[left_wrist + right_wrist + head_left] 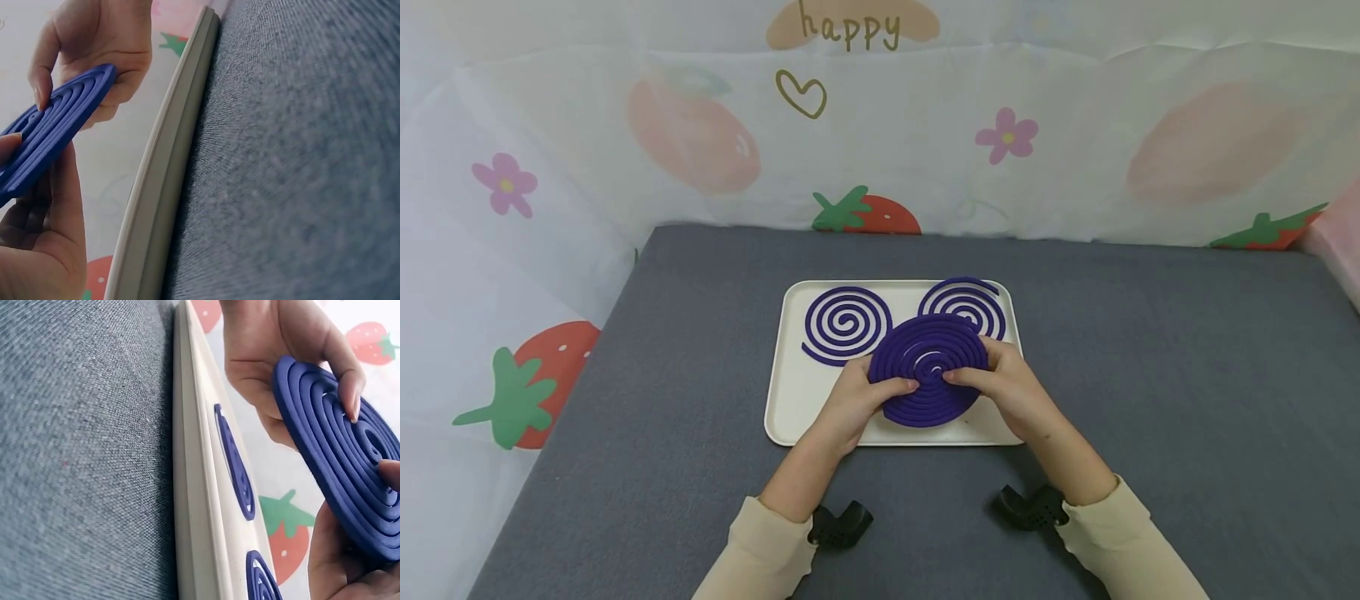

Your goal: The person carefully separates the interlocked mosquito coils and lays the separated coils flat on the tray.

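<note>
Centrally, a round, tightly coiled purple-blue disc [929, 396] is pinched by the left hand [857, 398] and right hand [1009, 382], thumbs on top, fingers beneath, held tilted above a cream rectangular tray [812, 408] where two looser purple-blue spirals [847, 320] are laid

One tray [805, 400], one counter [1150, 350]! Two loose spirals [847, 320] [962, 300] at the tray's eleven and one o'clock. One wound disc [925, 358], and two hands [857, 404] [1006, 379] on it!

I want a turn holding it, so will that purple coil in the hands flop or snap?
The coil looks fairly stiff, since it's nearly flat between the left hand and right hand. It might snap, since its turns are thin with slits between. It's probably light, being slim.
</note>
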Demonstrator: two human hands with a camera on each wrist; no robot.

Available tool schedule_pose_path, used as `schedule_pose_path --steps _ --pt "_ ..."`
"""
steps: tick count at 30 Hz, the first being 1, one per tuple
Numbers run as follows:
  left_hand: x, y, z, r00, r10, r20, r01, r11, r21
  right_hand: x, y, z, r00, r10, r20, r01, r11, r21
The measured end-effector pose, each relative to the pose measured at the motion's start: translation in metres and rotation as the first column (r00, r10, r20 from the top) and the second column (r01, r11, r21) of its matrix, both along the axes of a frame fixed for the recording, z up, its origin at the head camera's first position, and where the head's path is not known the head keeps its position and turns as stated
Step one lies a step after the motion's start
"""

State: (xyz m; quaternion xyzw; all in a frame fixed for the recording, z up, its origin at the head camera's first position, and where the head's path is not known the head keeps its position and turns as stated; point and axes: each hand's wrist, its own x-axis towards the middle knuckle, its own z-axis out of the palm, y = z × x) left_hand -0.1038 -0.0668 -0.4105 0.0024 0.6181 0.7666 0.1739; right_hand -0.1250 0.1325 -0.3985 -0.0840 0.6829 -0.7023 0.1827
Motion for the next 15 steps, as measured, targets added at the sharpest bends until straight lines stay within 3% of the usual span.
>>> schedule_pose_path --steps 15 --pt "-0.0013 -0.0001 -0.0019 0.999 -0.021 0.025 0.021 1.0 -0.005 -0.0011 0.0013 -0.0015 0.999 0.014 0.051 -0.012 0.999 -0.04"
